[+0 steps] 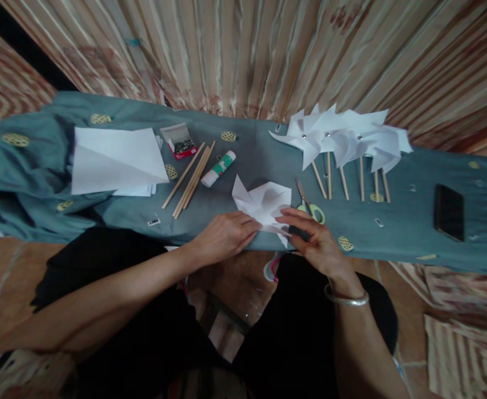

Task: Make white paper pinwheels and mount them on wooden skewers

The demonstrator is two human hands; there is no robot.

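A white paper pinwheel (266, 199), partly folded and with no stick on it, lies near the front edge of the cloth-covered bench. My left hand (230, 233) presses on its lower left part, fingers closed together on the paper. With fingers apart, my right hand (316, 238) touches the right side of the paper; its thumb and forefinger are at the lower right flap. Right behind that hand lie scissors (309, 209) with pale green handles. A glue stick (219, 168) rests to the upper left of the pinwheel.
Several wooden sticks (194, 180), a small red box of pins (180, 145) and a stack of white paper (116, 160) lie to the left. Finished pinwheels on sticks (343, 136) overlap at the back right. A black phone (449, 213) lies at the far right. A striped curtain (235, 55) hangs behind.
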